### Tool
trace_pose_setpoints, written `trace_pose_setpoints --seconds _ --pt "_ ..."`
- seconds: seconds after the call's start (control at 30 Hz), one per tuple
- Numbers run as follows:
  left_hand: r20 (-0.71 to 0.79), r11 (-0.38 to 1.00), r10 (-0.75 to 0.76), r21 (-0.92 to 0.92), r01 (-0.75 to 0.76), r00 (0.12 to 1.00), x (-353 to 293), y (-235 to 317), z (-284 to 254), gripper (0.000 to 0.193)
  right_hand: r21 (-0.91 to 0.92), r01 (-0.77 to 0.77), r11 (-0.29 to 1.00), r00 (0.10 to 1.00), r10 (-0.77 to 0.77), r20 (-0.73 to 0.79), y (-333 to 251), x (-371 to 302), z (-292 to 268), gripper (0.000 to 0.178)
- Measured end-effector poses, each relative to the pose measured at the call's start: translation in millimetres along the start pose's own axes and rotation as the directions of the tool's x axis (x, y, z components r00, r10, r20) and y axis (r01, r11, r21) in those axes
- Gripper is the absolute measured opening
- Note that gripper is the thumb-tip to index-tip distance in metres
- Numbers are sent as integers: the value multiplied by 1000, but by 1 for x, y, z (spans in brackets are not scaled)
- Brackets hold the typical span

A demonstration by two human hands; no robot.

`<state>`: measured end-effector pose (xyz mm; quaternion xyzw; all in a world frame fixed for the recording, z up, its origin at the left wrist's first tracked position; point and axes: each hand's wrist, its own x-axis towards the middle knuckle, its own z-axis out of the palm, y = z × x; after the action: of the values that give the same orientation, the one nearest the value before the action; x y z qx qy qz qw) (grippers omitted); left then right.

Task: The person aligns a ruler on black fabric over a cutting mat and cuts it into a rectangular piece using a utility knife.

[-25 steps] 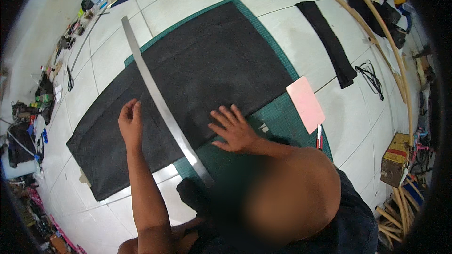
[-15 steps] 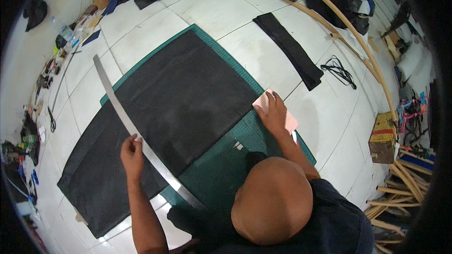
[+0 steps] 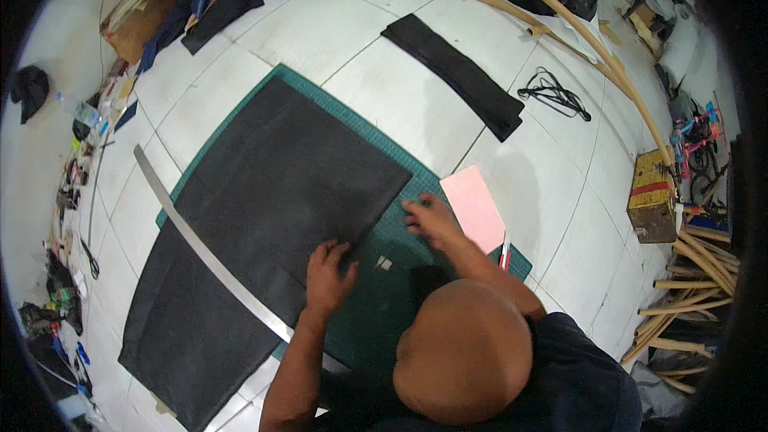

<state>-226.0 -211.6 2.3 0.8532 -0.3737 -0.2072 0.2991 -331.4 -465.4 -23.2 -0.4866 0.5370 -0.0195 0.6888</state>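
Note:
A large black sheet of fabric or leather [image 3: 280,160] lies over a green cutting mat [image 3: 396,228]. At the sheet's near right edge is my left hand [image 3: 330,278], its fingers apart and bent down against the material, with nothing gripped that I can see. My right hand [image 3: 434,222] hovers over the mat near the sheet's right corner, fingers spread and empty. Just beyond it a pink rectangular card [image 3: 476,210] lies partly on the mat, with a red cutter knife [image 3: 505,254] beside it. A long metal ruler [image 3: 212,260] crosses the sheet, its near end hidden by my left forearm.
A folded black strip [image 3: 456,76] and a black cord [image 3: 554,96] lie on the white tiles [image 3: 344,20]. Small whitish scraps [image 3: 384,262] sit on the mat. Scissors [image 3: 92,260] lie at the left. Long tan rolls [image 3: 560,20] and a yellow-red box [image 3: 652,196] stand right.
My right hand has let go of the pink card and come left. My left hand has left the ruler and moved right to the sheet's edge. The view has shifted slightly.

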Motion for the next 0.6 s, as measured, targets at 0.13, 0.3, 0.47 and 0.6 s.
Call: trace_pose_setpoints --seconds 0.13,0.3,0.47,0.6 --pt "5 998 57 20 -57 998 16 10 10 40 73 56 996 997 -52 -52 -13 29 23 92" --pt "-93 999 33 -34 -36 995 15 7 -2 31 311 -12 950 999 21 -25 -31 15 44 64" --pt "-104 997 42 -54 -48 994 28 16 -2 25 232 64 971 991 -34 -129 10 58 40 52" --pt "-142 997 47 -57 -56 989 38 14 -1 23 172 157 972 977 -128 -169 5 48 52 58"
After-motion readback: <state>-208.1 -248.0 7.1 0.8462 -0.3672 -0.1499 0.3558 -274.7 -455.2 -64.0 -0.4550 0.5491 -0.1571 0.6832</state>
